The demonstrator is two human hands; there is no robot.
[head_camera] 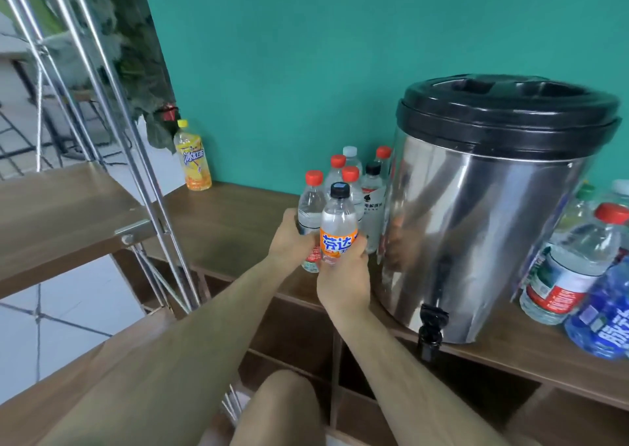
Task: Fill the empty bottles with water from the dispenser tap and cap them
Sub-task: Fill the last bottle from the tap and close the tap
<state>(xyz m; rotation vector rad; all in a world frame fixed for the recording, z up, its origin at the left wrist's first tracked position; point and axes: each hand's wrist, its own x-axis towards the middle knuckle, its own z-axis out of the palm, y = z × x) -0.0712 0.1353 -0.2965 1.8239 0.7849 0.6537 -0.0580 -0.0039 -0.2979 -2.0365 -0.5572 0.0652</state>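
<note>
The right hand (343,275) grips the black-capped bottle (338,221), whose orange label reads "芬达". The left hand (289,241) grips a red-capped bottle (311,204) touching it. Both are over the wooden counter (231,221), left of the steel dispenser (476,224) and before a teal wall (306,54).

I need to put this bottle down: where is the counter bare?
Bare counter lies between the yellow bottle and the bottle cluster. Crowded: the cluster beside the dispenser, and the bottles right of it.
</note>
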